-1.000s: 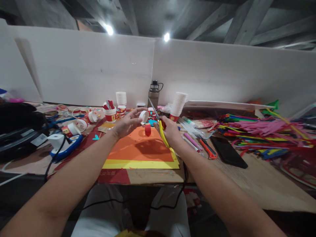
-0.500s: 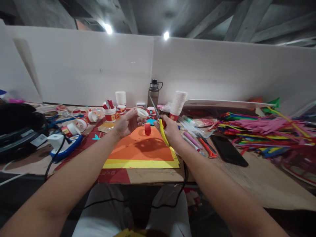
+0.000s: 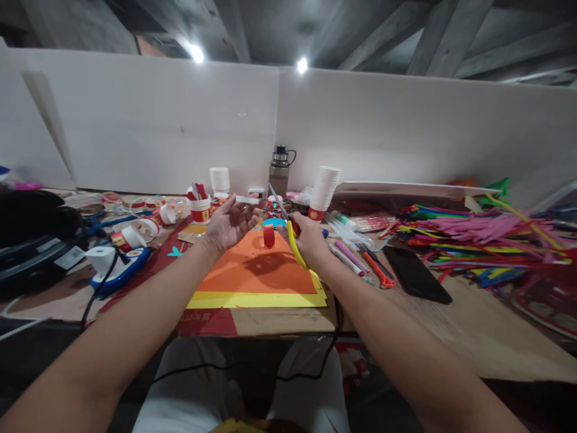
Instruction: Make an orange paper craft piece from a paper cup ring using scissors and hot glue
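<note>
My left hand [image 3: 231, 225], palm turned up, holds a white paper cup piece [image 3: 247, 199], which looks like a narrow strip seen from its side. My right hand [image 3: 308, 237] is closed around scissors [image 3: 296, 246] with a yellow handle, their blades pointing up and away. Between the hands a small red ring [image 3: 269, 236] stands on orange paper [image 3: 256, 273]. Yellow sheets [image 3: 270, 300] lie under the orange one. Behind the hands is a bright blue piece [image 3: 273, 224], partly hidden.
Stacked paper cups [image 3: 325, 191] and a dark bottle [image 3: 279, 171] stand at the back. Cups holding red-handled tools [image 3: 200, 208] are left of them. A phone [image 3: 415, 275], markers [image 3: 349, 257] and pipe cleaners [image 3: 482, 231] lie right. A power strip [image 3: 121, 273] sits left.
The white cup piece has tilted from showing its round opening to a side view and moved slightly left and up with my left hand. The scissors have barely moved.
</note>
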The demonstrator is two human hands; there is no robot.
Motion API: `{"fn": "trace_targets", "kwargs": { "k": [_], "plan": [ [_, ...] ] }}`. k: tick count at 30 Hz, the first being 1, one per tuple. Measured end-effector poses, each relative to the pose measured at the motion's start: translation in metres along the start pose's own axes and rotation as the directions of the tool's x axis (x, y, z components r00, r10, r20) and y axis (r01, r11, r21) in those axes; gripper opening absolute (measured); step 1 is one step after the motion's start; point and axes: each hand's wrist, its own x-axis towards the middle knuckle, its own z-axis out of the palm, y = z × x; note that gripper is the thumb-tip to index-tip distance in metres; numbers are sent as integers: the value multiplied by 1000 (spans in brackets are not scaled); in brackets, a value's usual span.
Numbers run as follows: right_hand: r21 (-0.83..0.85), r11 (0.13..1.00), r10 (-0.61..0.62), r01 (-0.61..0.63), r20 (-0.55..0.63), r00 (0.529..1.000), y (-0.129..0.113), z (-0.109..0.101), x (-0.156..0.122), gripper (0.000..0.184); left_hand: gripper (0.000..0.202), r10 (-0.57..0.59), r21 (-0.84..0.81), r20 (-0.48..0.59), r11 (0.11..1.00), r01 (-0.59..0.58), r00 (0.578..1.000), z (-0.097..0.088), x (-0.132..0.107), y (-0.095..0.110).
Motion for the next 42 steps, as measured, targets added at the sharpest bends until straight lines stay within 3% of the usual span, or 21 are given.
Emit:
{"fn": "trace_targets", "kwargs": {
  "k": [5, 10, 13, 23, 31, 42],
  "plan": [
    [-39, 999, -9, 10, 21, 1000, -1, 2, 0, 30, 35, 54, 27, 50, 998, -56, 997, 1, -2, -3],
    [-98, 994, 45, -39, 59, 997, -6, 0, -1, 39, 46, 195, 124, 152, 969, -214, 969, 4, -2, -8],
    [-102, 993, 72, -62, 93, 993, -7, 0, -2, 42, 52, 246, 175, 152, 946, -271, 957, 4, -1, -10],
    [58, 994, 88, -90, 34, 996, 4, 7, 0, 39, 59, 272, 290, 132, 909, -299, 953, 2, 2, -20],
    [49, 993, 102, -103, 28, 994, 5, 8, -1, 39, 25, 354, 319, 96, 874, -366, 930, 1, 2, -26],
    [43, 996, 72, -72, 8, 997, 6, 8, 0, 41, 31, 390, 387, 89, 834, -393, 916, 2, 5, -27]
  ]
}}
